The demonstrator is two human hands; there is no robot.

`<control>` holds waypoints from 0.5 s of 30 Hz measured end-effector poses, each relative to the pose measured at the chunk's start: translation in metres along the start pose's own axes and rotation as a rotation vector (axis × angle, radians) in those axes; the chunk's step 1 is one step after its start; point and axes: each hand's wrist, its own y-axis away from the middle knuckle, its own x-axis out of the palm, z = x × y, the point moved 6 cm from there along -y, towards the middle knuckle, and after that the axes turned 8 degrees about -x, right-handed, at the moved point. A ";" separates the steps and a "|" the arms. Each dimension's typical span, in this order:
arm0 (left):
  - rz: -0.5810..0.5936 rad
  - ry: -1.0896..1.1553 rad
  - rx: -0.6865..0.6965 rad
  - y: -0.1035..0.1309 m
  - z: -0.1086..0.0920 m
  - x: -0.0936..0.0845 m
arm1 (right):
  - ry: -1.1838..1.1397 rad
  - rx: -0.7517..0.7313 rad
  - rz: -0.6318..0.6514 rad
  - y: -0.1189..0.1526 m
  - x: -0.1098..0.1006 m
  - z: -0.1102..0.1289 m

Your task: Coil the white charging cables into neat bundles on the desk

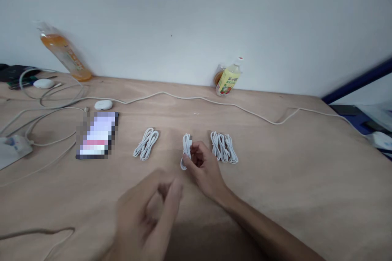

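My right hand [205, 169] is closed on a coiled white cable [186, 147] at the middle of the table, thumb on the near side, fingers curled behind. A plug end shows at the coil's top. My left hand [150, 212] is nearer to me and lower left, smeared by motion. Its fingers are curled and the thumb comes close to the index finger; whether anything is between them cannot be made out. Left of the held coil lie bundled white cables [146, 144] side by side. To its right is another row of bundled white cables [223, 147].
A phone [98, 134] with a blurred screen lies left, below a white earbud case [103, 105]. An orange drink bottle [65, 55] and a yellow-labelled bottle [229, 78] lean at the wall. A long white cord [196, 98] crosses the table; a power strip [15, 147] sits far left.
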 end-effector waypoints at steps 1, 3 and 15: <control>-0.016 0.009 -0.017 -0.014 0.005 0.007 | -0.007 -0.007 -0.016 0.000 -0.001 0.000; -0.047 0.053 -0.072 -0.044 0.016 0.020 | -0.022 -0.011 -0.071 0.000 -0.004 -0.002; 0.203 0.157 -0.038 -0.089 0.021 0.055 | -0.042 0.005 -0.166 -0.001 -0.007 -0.004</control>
